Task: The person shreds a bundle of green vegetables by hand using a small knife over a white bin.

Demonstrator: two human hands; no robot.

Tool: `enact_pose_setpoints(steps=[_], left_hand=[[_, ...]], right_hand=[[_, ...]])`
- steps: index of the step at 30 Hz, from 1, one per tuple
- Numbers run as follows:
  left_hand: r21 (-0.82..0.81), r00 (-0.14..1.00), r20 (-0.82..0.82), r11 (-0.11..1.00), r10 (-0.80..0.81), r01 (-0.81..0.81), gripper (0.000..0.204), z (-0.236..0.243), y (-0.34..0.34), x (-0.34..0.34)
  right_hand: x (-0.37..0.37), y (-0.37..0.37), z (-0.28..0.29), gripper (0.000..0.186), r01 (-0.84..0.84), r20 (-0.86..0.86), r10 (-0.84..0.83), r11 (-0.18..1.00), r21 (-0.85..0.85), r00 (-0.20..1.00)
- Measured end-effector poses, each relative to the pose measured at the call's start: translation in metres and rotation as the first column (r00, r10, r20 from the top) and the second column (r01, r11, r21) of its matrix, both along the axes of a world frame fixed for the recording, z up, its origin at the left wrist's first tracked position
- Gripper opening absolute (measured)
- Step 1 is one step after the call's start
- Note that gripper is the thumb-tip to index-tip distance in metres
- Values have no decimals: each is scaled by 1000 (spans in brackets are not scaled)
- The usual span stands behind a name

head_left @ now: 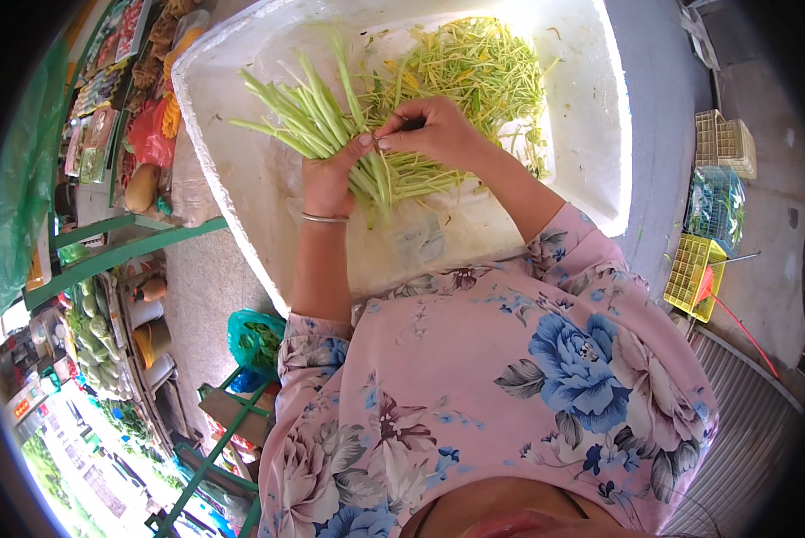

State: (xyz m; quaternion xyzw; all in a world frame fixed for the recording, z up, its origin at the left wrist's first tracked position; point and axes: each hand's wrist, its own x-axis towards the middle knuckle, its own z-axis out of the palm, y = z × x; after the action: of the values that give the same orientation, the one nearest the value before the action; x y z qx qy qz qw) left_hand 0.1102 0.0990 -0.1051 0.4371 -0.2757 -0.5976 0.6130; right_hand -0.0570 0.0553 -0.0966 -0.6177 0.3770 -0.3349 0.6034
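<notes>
Two bare hands meet at a fanned bunch of long, pale green, leafless-looking stalks (317, 121), held over the left part of a large white foam box (591, 117). Its long axis slants across the box: the spread ends point to the upper left, away from the person, one stalk standing more upright than the rest, while the opposite ends point down and right, toward the body. The left hand (335, 175), a silver bangle (324, 218) at its wrist, is closed around the bunch, thumb across the stalks. The right hand (438, 134) has thumb and forefinger close together at the bunch's right edge; whether they pinch anything cannot be told.

Inside the foam box, a loose heap of thin yellow-green scraps (478, 67) fills the far right area, and more pale stalks (429, 175) lie beneath the right hand. Outside, a teal plastic bag (250, 332) at left holds dark green leaves; at right, a blue mesh basket (707, 211) with greens stands beside a yellow plastic crate (685, 264).
</notes>
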Motion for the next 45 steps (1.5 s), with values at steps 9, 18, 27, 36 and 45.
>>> enact_pose_setpoints(steps=[9, 18, 27, 36, 45], left_hand=[[-52, 989, -125, 996, -80, 74, 22, -1, -1, 5], [-51, 981, -143, 989, 132, -141, 26, -5, -7, 21], [-80, 923, -201, 933, 328, -350, 31, -9, -13, 27], [7, 948, -318, 1000, 25, -24, 27, -6, -3, 29], [17, 963, -265, 999, -41, 48, 25, -21, -8, 11]], right_hand=[[0, -8, -5, 22, 366, -216, -366, 930, -43, 905], [13, 5, -5, 40, 257, -212, -300, 943, -211, 930], [27, 41, 8, 15, -167, -194, 80, 856, -490, 978], [18, 14, 13, 16, 97, 35, -102, 986, 132, 994], [27, 21, 7, 25, 164, 114, -173, 983, 80, 978]])
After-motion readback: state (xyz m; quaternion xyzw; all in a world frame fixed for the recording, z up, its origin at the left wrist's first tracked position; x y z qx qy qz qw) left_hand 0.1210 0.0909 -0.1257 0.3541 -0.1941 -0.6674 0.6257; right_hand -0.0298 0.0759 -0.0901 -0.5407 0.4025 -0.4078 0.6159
